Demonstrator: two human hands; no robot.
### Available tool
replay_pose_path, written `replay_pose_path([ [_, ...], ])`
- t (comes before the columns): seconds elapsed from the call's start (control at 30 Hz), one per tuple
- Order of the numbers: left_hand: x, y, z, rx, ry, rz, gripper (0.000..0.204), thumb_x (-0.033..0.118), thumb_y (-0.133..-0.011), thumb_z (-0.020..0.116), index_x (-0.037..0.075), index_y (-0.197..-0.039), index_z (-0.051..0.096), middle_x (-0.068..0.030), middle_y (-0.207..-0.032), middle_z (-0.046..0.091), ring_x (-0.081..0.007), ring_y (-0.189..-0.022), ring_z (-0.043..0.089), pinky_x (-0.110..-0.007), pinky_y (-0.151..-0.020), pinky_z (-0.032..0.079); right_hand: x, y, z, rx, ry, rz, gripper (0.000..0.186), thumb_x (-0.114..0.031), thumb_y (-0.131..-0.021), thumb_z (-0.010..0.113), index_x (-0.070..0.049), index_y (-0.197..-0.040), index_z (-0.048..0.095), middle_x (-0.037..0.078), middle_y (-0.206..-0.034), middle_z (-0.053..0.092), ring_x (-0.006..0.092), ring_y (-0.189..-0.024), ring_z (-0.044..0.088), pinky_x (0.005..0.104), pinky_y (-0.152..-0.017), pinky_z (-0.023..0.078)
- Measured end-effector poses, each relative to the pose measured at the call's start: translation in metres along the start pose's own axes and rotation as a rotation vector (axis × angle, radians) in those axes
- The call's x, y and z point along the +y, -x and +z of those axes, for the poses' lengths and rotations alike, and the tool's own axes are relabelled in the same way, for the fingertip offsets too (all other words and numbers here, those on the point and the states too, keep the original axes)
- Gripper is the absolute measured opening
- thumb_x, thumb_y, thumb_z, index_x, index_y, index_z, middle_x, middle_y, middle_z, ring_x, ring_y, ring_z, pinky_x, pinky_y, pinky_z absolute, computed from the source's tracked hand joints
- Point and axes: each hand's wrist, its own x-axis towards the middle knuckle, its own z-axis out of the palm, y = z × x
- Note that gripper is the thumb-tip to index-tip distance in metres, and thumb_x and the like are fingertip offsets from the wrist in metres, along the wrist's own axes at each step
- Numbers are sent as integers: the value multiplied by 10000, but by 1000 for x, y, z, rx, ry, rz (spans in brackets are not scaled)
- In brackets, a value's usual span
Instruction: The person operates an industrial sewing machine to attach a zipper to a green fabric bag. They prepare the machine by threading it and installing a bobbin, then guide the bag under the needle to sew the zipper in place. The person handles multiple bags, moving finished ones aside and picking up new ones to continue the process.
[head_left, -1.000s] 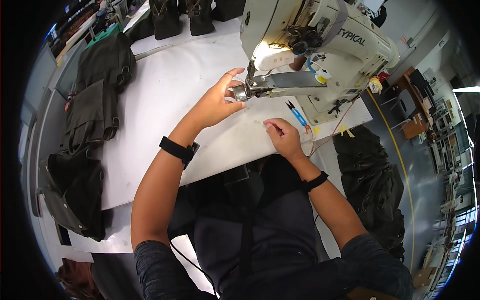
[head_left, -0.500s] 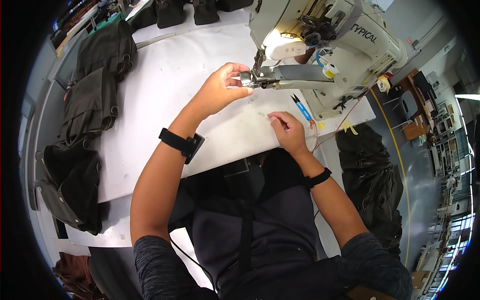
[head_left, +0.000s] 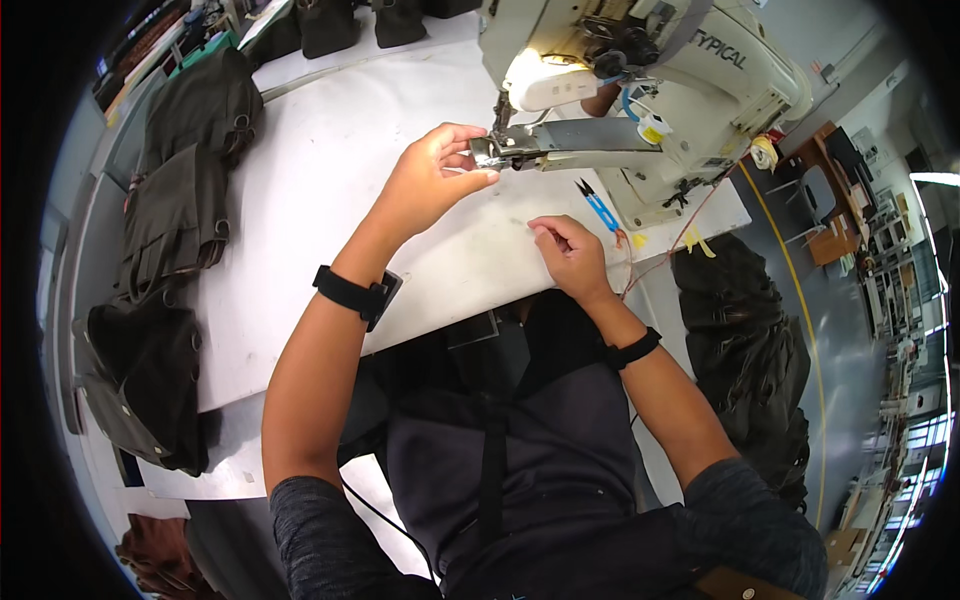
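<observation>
Left grip (head_left: pixel 432 180) at machine arm tip (head_left: pixel 490 152)

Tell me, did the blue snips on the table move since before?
No. The blue snips lie at the same spot beside the sewing machine base, near the right hand; only the camera shifted.

Top centre of my view, the sewing machine (head_left: pixel 650 70) is cream-white with a grey metal arm (head_left: pixel 590 135) beneath it. The table (head_left: pixel 330 170) is plain white. Just right of centre lie bright blue thread snips (head_left: pixel 600 208). My left hand (head_left: pixel 430 185) wears a black wristband (head_left: pixel 352 293), and my right hand (head_left: pixel 572 255) has a black band (head_left: pixel 632 349) too. Dark olive-black bags (head_left: pixel 175 215) run down the left side. My apron (head_left: pixel 520 460) is dark charcoal, and my sleeves (head_left: pixel 310 540) are heathered grey.
</observation>
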Motion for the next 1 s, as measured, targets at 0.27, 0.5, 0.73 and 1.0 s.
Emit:
replay_pose_path([
  [0.27, 8, -5, 0, -5, -82, -35, 537, 40, -855, 800, -55, -1336, 580, -100, -1163, 674, -112, -994, 630, -259, -913, 529, -8, -2, -3, 24, 51, -57, 102, -78, -899, 669, -40, -967, 736, 75, -837, 713, 171, -636, 626, 283, -618, 511],
  [0.5, 2, -11, -9, 6, -149, -40, 609, 39, -805, 856, -97, -1329, 577, -96, -1133, 676, -132, -1014, 641, -264, -913, 542, -5, -1, 2, 98, 79, -143, 67, -121, -870, 678, -75, -877, 726, 80, -771, 682, 273, -683, 653, 367, -630, 524],
  [0.73, -5, -14, 3, 75, -92, -32, 732, -24, -799, 831, -129, -1424, 465, -172, -1226, 665, -188, -1104, 639, -302, -931, 560, 5, 3, -2, 90, 85, -162, 96, -152, -864, 666, -99, -898, 738, 100, -813, 691, 322, -764, 665, 422, -687, 539],
  [1.0, 14, -17, 19, 6, -55, -48, 806, -79, -825, 774, -116, -1508, 347, -150, -1214, 669, -156, -1055, 665, -246, -862, 552, -6, 0, -6, 136, 163, -221, 38, -137, -841, 695, -113, -812, 703, 47, -686, 614, 280, -649, 619, 414, -603, 493],
])
